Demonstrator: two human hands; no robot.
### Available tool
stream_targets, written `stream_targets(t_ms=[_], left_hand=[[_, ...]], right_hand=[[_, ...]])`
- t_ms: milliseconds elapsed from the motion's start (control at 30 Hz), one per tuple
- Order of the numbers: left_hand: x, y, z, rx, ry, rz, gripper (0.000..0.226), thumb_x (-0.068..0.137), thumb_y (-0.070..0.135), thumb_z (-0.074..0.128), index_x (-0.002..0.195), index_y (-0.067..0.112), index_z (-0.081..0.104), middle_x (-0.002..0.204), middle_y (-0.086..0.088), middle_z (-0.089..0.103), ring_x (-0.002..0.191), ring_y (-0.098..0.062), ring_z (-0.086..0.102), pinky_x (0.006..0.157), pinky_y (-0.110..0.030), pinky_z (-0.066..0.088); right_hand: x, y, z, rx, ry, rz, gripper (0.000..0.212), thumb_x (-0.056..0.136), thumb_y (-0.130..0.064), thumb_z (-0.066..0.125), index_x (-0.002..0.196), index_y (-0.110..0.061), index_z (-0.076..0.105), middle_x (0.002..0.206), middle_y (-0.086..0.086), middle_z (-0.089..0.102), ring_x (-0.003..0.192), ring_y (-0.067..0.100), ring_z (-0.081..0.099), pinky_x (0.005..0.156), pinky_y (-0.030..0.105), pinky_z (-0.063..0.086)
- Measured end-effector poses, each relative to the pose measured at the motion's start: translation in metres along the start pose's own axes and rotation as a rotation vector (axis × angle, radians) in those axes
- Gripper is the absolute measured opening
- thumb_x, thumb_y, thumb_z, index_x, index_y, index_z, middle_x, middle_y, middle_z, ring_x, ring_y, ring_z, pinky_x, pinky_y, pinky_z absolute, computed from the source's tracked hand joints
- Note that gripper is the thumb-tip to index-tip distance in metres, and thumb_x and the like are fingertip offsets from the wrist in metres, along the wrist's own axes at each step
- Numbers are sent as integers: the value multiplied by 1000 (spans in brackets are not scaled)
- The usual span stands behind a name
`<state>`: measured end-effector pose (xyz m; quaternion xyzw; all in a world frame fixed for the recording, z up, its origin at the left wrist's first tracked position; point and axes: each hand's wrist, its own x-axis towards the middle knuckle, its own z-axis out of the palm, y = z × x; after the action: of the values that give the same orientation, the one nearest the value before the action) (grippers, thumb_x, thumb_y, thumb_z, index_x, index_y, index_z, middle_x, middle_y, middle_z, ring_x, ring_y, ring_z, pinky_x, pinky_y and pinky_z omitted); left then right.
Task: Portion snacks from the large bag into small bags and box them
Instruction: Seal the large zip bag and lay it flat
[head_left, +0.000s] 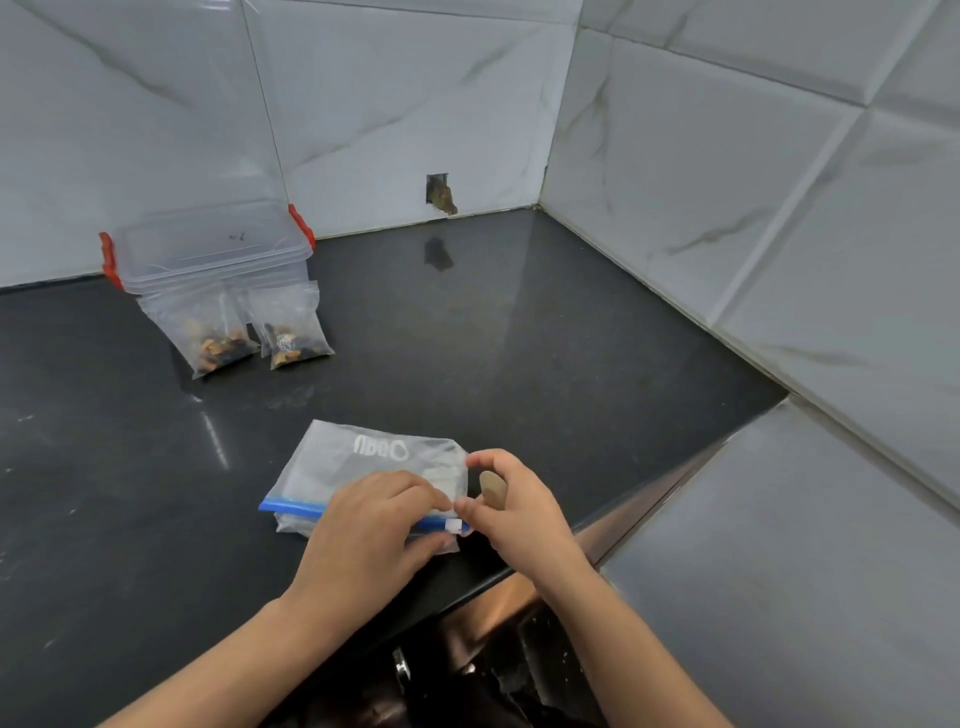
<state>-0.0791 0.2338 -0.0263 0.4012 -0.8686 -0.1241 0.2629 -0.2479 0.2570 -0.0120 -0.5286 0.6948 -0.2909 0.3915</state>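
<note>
Large bag (363, 467) — clear plastic with a blue zip strip and a white slider, lying flat on the black counter (519, 338) near its front edge, white lettering showing on the upper face. What it is holding cannot be made out through the plastic.

Left hand (369, 525) — resting on the bag's zip end, fingers together and curled, pressing down on the blue strip.

Right hand (509, 504) — sitting at the bag's right end, thumb and forefinger pinching together at the white slider, the other fingers curling loosely above it.

Small bags, two — left one (208, 332) and right one (291, 327), both clear, each holding a brown and dark snack mix at the bottom. They are standing side by side, leaning against the front of the box, well apart from the large bag.

Box (208, 249) — clear plastic with red clips at both ends, lid on, standing at the back left of the counter against the marbled wall tiles (405, 104).

Hole in the wall (440, 193) — showing low on the rear tile, its reflection lying on the counter beneath.
</note>
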Motion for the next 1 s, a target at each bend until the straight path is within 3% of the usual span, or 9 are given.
stream_targets(t_ms=[67,133,333,400,467,633,800,867,1000], left_hand=[[3,2,1,53,32,35,20,63,27,84,75,27,67,74,16,64,66,-8,59,53,-23,47],[4,1,2,166,93,155,6,72,25,71,70,22,66,73,11,64,63,-13,59,49,-29,48],[7,1,2,302,244,366,16,77,15,56,61,14,58,69,1,61,58,-19,56,44,-35,46],[8,1,2,317,257,401,18,79,14,53,60,14,55,67,1,59,55,-19,52,41,-34,43],[9,-1,3,326,262,407,20,79,13,53,59,14,53,65,0,56,52,-19,49,40,-34,41],[1,-13,-1,338,279,375,21,76,12,53,55,12,51,60,-1,51,47,-20,44,37,-35,37],[-8,-22,-8,347,283,340,20,76,11,54,56,12,54,63,0,54,49,-19,49,39,-35,42],[-9,-23,-9,345,283,309,19,77,13,55,58,12,57,67,0,58,51,-20,52,41,-35,43],[-9,-21,-8,319,232,294,15,75,16,57,61,13,60,72,1,61,55,-18,55,45,-33,45]], right_hand=[[1,0,1,63,8,-18,40,84,-22,67,118,-36,51,104,-12,59,93,11,54,87,33,49],[1,-1,1,89,25,-30,44,84,-19,67,121,-36,49,104,-15,57,96,10,55,89,30,49],[1,-7,4,69,6,-74,46,84,-17,67,119,-38,46,92,-19,54,85,10,58,88,36,51],[1,-8,2,50,1,-68,44,85,-18,66,117,-39,45,97,-11,61,85,12,62,86,35,52],[1,-9,1,21,1,-77,42,86,-18,65,115,-39,43,87,-3,65,79,10,62,81,32,52],[2,-8,-7,-48,31,-53,40,88,-18,63,118,-36,44,74,-10,57,77,6,54,77,28,48],[2,-7,-15,-16,18,24,33,89,-24,62,117,-35,49,109,-6,60,102,12,57,83,27,50],[-2,-11,-17,-146,35,-26,25,92,-32,58,116,-36,51,104,-11,60,93,7,56,71,18,46],[-5,-20,-13,-610,283,-325,20,95,-41,46,107,-34,59,85,-11,50,74,8,50,52,16,32]])
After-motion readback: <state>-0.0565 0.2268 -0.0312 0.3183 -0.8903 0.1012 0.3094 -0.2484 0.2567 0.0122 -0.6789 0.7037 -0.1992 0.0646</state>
